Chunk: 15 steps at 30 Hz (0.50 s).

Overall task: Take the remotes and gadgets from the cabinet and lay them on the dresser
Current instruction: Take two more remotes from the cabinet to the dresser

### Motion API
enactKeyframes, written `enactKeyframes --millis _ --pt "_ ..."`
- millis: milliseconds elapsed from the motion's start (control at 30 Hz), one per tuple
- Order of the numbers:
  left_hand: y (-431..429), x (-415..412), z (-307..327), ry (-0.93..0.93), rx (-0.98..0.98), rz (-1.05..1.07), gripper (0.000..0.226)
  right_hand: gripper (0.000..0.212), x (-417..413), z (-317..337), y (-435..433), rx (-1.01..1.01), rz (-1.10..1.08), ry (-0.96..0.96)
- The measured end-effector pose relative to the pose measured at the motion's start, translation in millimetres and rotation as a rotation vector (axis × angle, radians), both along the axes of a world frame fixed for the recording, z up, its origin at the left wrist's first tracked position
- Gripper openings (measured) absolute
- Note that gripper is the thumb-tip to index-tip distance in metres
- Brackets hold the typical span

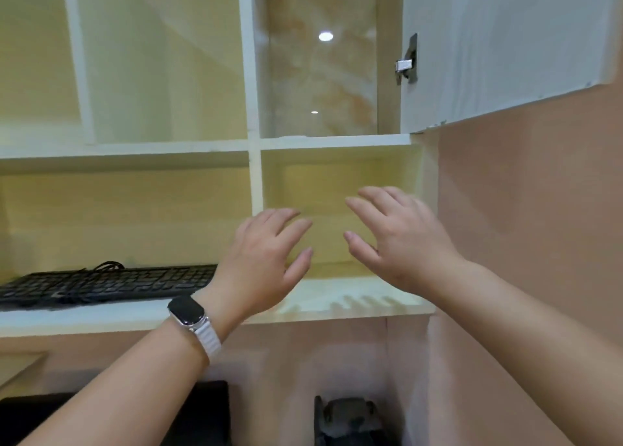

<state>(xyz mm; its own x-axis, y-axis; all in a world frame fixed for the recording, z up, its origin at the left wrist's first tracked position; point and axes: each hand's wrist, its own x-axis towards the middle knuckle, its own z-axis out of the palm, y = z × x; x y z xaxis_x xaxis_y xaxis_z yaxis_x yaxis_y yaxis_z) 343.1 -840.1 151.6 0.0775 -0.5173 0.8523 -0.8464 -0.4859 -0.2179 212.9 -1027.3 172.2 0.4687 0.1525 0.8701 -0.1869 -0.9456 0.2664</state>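
The wall cabinet [256, 175] has white dividers and yellowish inner walls. A black keyboard [111, 283] with its cable lies on the lower left shelf. My left hand [263, 260], with a watch on a white strap at the wrist, is raised before the lower right compartment, fingers spread and holding nothing. My right hand [397, 240] hovers beside it at the same compartment's mouth, also with fingers apart and nothing in it. No object shows inside that compartment. The dresser itself is hard to make out.
The cabinet door [505, 41] hangs open at the upper right with its hinge [408, 61] showing. A pink wall [522, 209] runs down the right. Dark objects [347, 418] sit low in the picture, below the shelf, and a black item [202, 412] lies behind my left forearm.
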Motion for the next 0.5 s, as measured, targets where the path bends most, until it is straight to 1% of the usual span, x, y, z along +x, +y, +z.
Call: enactKeyframes --millis 133,300,400,500 --pt "-10.0 14.5 60.2 -0.136 -0.052 -0.021 0.044 0.055 21.1 43.9 -14.7 -0.057 0.024 -0.085" --pt "-21.4 24.1 138.8 -0.193 -0.024 -0.047 0.047 0.052 42.2 93.6 -27.2 -0.090 0.014 -0.129" --pt "-35.3 27.2 180.2 -0.114 0.061 -0.008 0.045 0.051 53.7 107.4 -34.8 -0.070 -0.007 -0.087" --pt "-54.2 30.5 213.1 0.025 0.232 0.155 0.045 0.051 61.6 107.8 -43.7 -0.030 -0.008 -0.059"
